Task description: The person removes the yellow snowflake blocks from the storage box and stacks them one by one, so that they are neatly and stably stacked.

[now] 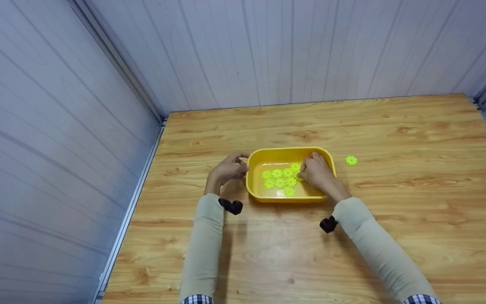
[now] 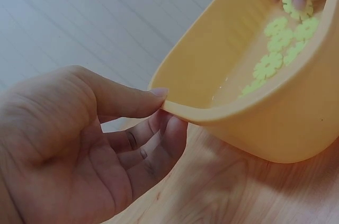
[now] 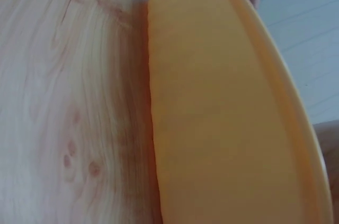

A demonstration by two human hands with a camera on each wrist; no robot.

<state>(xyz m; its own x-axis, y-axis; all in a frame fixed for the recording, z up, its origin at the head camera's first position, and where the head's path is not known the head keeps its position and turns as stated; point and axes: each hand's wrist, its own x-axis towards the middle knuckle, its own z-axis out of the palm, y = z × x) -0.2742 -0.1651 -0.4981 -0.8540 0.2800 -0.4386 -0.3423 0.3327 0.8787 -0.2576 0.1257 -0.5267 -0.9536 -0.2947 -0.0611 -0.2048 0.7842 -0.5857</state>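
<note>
A yellow plastic basin [image 1: 289, 199] sits on the wooden table, with several flower-shaped neon-yellow discs [image 1: 279, 182] lying flat on its floor. My left hand [image 1: 229, 169] pinches the rim at the basin's left end; in the left wrist view the left hand [image 2: 79, 139] has its thumb on top and curled fingers below. Reaching over the near right rim, my right hand [image 1: 318, 171] is down inside the basin. Its fingertips [image 2: 300, 2] pinch a flower-shaped disc [image 2: 288, 6] beside the others. The basin's outer wall [image 3: 222, 102] hides most of that hand in the right wrist view.
One more flower-shaped disc [image 1: 351, 160] lies on the table right of the basin. Pale panel walls [image 1: 268, 55] rise behind the table [image 1: 416, 139] and along its left side. A black wrist camera [image 1: 328, 224] hangs beside the right forearm, another [image 1: 231, 207] by the left.
</note>
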